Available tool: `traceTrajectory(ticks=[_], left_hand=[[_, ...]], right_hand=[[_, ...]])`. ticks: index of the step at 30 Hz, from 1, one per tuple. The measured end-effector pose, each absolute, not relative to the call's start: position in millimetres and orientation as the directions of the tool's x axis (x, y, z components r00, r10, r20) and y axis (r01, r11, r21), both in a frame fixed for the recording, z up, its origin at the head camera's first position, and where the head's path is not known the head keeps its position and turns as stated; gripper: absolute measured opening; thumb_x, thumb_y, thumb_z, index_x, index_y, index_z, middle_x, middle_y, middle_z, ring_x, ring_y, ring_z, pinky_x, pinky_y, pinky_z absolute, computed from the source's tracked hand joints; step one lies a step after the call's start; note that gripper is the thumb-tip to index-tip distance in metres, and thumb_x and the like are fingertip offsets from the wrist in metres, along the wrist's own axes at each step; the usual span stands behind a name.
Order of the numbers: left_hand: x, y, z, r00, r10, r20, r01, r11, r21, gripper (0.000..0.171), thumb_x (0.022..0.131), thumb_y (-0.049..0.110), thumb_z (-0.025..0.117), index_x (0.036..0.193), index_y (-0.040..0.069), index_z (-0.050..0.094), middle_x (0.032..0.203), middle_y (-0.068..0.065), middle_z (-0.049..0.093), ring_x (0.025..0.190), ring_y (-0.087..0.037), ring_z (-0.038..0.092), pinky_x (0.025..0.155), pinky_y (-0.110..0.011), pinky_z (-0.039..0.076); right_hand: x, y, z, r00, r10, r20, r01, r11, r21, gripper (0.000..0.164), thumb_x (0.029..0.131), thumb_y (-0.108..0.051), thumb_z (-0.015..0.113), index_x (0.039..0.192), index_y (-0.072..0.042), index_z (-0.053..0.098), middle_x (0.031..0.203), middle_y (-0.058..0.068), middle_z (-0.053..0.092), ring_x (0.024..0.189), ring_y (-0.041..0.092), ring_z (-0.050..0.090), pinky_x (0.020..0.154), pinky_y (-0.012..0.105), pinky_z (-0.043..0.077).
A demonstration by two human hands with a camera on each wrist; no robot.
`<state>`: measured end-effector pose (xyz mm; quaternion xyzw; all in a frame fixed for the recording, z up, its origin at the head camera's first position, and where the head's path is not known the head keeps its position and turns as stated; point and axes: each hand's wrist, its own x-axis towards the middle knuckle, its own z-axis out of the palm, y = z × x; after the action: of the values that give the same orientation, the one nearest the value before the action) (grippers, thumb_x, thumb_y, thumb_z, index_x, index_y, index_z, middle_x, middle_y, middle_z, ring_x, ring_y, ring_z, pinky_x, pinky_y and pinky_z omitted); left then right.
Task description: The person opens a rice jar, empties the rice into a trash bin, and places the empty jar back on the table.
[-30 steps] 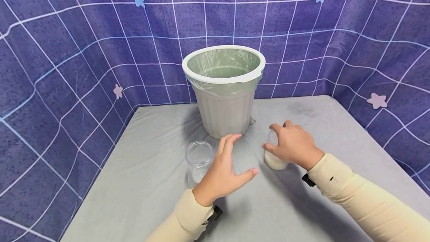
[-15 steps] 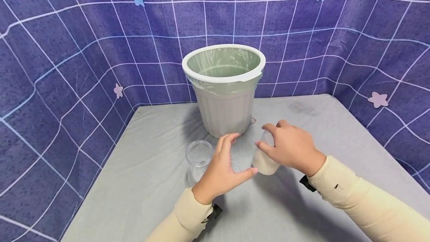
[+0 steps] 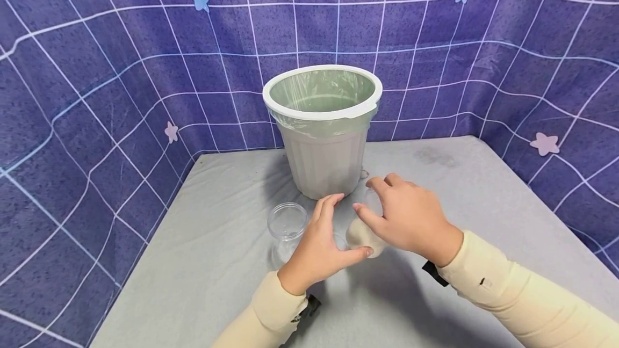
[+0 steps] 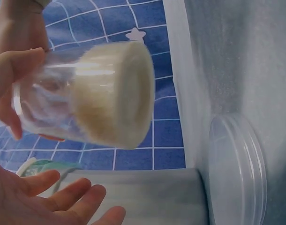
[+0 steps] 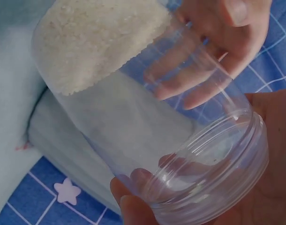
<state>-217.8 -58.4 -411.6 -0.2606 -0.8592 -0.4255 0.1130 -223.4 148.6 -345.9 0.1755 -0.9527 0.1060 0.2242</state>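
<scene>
Standing on the tabletop [image 3: 203, 262], 1 clear jar [image 3: 286, 225] is partly hidden by the left hand [image 3: 319, 256], its grip spread wide. Behind, the bin [image 3: 326, 160] is lined with plastic [image 3: 321, 127]. Between the 2 hands, a part-filled jar [image 3: 361, 236] of rice [image 5: 96, 42] is grasped above the tabletop by the right hand [image 3: 413, 219].

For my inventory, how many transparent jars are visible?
2: the rice jar in the right hand, and the other jar on the grey table, partly hidden by the left hand.

The head view looks forward and down from above; 2 wrist views, close in, share the jar [image 4: 89, 96].
</scene>
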Motion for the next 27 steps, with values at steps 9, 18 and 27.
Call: traceTrajectory(ticks=[9,18,27], left_hand=[[-217.2,-57.6,-412.2,-0.851,0.321,0.416,0.526,0.502,0.687,0.116,0.067,0.061,0.09,0.158,0.017,0.032,0.157,0.002,0.041,0.142,-0.02,0.046,0.115,-0.047,0.042],[-215.0,-56.2,-413.2,-0.844,0.336,0.418,0.536,0.492,0.686,0.117,0.062,0.057,0.094,0.155,0.021,0.034,0.145,0.006,0.055,0.127,-0.013,0.057,0.106,-0.042,0.048],[-214.9,-55.8,-416.3,-0.827,0.368,0.425,0.561,0.486,0.671,0.104,0.064,0.053,0.094,0.147,0.022,0.041,0.124,0.005,0.065,0.103,-0.01,0.064,0.09,-0.032,0.054]], right_hand=[[-212.5,137.6,-336.5,-0.8,-0.31,0.513,-0.445,0.881,-0.162,0.047,0.096,-0.058,0.058,0.117,-0.017,0.069,0.1,0.002,0.069,0.068,0.027,0.066,0.056,0.046,0.054],[-205.2,128.2,-333.2,-0.784,-0.33,0.526,-0.484,0.856,-0.184,0.043,0.097,-0.056,0.058,0.111,-0.016,0.067,0.093,-0.002,0.063,0.062,0.019,0.058,0.054,0.039,0.05],[-201.2,125.4,-331.8,-0.791,-0.344,0.506,-0.501,0.839,-0.213,0.043,0.098,-0.056,0.057,0.113,-0.017,0.065,0.095,-0.001,0.064,0.07,0.021,0.062,0.057,0.042,0.052]])
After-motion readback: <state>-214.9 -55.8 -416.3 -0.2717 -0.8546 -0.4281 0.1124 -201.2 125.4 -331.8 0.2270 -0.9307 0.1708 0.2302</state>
